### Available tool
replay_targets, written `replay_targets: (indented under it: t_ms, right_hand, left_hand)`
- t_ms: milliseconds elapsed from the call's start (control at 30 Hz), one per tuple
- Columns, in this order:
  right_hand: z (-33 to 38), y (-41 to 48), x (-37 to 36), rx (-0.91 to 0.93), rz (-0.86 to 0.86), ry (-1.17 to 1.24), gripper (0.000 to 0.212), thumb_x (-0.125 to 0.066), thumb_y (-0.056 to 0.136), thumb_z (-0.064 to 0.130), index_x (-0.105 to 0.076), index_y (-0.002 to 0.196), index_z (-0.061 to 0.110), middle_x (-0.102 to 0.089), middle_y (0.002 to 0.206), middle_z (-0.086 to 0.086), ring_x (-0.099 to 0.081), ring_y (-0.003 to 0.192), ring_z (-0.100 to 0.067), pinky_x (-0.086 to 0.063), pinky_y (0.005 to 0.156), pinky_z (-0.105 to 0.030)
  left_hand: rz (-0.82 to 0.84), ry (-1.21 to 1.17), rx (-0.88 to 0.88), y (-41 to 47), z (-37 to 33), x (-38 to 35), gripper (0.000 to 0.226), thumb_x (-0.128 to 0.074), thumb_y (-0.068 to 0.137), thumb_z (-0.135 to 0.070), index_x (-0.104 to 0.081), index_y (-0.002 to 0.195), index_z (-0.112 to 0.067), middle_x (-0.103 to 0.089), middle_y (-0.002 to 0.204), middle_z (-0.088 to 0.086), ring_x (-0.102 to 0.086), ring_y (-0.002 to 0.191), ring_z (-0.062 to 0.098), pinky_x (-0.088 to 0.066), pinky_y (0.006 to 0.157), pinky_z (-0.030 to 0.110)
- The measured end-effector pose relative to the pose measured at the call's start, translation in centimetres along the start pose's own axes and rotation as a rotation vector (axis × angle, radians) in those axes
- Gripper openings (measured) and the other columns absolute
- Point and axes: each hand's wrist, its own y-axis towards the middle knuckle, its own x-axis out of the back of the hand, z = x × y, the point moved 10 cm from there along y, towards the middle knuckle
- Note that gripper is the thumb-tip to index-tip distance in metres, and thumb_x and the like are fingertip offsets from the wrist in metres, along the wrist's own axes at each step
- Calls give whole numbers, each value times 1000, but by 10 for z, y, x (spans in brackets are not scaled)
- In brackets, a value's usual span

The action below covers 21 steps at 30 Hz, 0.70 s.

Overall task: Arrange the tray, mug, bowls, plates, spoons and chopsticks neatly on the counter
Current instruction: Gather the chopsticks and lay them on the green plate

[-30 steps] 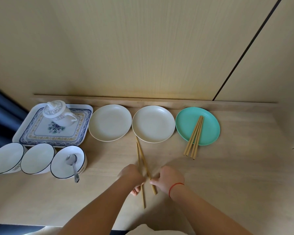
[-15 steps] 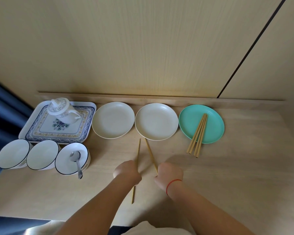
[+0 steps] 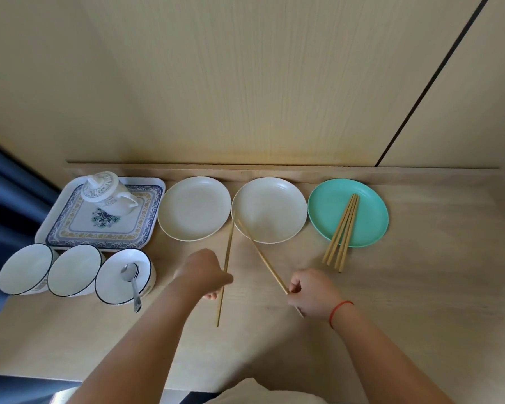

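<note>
My left hand (image 3: 203,274) grips one wooden chopstick (image 3: 227,252) pointing up toward the gap between two cream plates (image 3: 193,208) (image 3: 270,209). My right hand (image 3: 314,293) pinches a second chopstick (image 3: 260,255), whose tip lies over the rim of the right cream plate. A teal plate (image 3: 365,205) at the right carries several chopsticks (image 3: 341,237) that overhang its front edge. A patterned tray (image 3: 76,228) at the left holds a lidded white mug (image 3: 107,193). Three black-rimmed white bowls (image 3: 25,272) (image 3: 73,269) (image 3: 115,284) stand in a row before the tray; the right one holds spoons (image 3: 131,277).
The wooden counter (image 3: 405,301) ends at a low ledge and a pale wood wall panel behind the plates. A dark blue curtain (image 3: 3,199) hangs at the left edge. The counter's front edge runs just below my forearms.
The two chopsticks were crossed between my hands; I have drawn my hands apart, so each hand now holds one chopstick separately.
</note>
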Motion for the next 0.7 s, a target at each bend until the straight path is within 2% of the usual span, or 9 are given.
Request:
replay_targets:
  t_ms: [100, 167, 333, 433, 567, 633, 700]
  right_hand:
    - [-12, -2, 29, -15, -104, 64, 4, -66, 71, 20, -63, 74, 19, -66, 74, 1, -62, 73, -19, -48, 67, -29]
    - [-22, -4, 48, -40, -160, 149, 6, -67, 73, 19, -62, 75, 18, -67, 74, -2, -63, 73, -23, -52, 69, -34]
    - [-68, -12, 87, -190, -307, 343, 19, -70, 74, 17, -54, 66, 24, -60, 64, 4, -62, 70, -25, -52, 70, -37]
    - [-98, -17, 97, -292, -378, 480, 16, -69, 72, 16, -54, 68, 21, -62, 60, -1, -64, 62, -31, -54, 65, -42]
    - [-132, -21, 98, -412, -435, 684, 16, -65, 76, 3, -56, 70, 15, -60, 56, -7, -59, 51, -26, -56, 62, -46]
    - [-146, -19, 96, -447, -430, 726, 14, -63, 74, 4, -57, 68, 15, -62, 53, -9, -60, 49, -27, -56, 64, -49]
    - [-152, -17, 93, -475, -418, 771, 14, -62, 74, 4, -57, 65, 15, -62, 54, -10, -59, 48, -26, -56, 64, -48]
  left_hand:
    - [-18, 1, -75, 4, -35, 12, 26, -61, 71, -27, -74, 60, -7, -72, 54, 0, -72, 54, 12, -62, 73, 33]
    - [-24, -14, -117, 8, -60, 15, 25, -61, 71, -26, -74, 61, -7, -73, 55, 0, -72, 55, 12, -62, 74, 34]
    - [-16, 14, -236, 19, -127, 9, 23, -59, 72, -23, -73, 64, -6, -73, 57, 3, -73, 57, 13, -62, 75, 36]
    - [-15, 49, -298, 22, -160, 2, 23, -58, 72, -21, -74, 69, -5, -74, 60, 6, -73, 61, 17, -62, 74, 36]
    - [-13, 60, -362, 34, -197, -13, 25, -58, 69, -22, -72, 78, -3, -74, 65, 9, -73, 67, 23, -61, 75, 39]
    - [-14, 82, -375, 40, -214, -21, 21, -58, 70, -22, -69, 73, -4, -73, 66, 10, -71, 68, 24, -60, 73, 37]
    - [-31, 108, -382, 45, -225, -27, 17, -57, 74, -18, -58, 60, -8, -63, 58, 5, -63, 60, 22, -55, 62, 32]
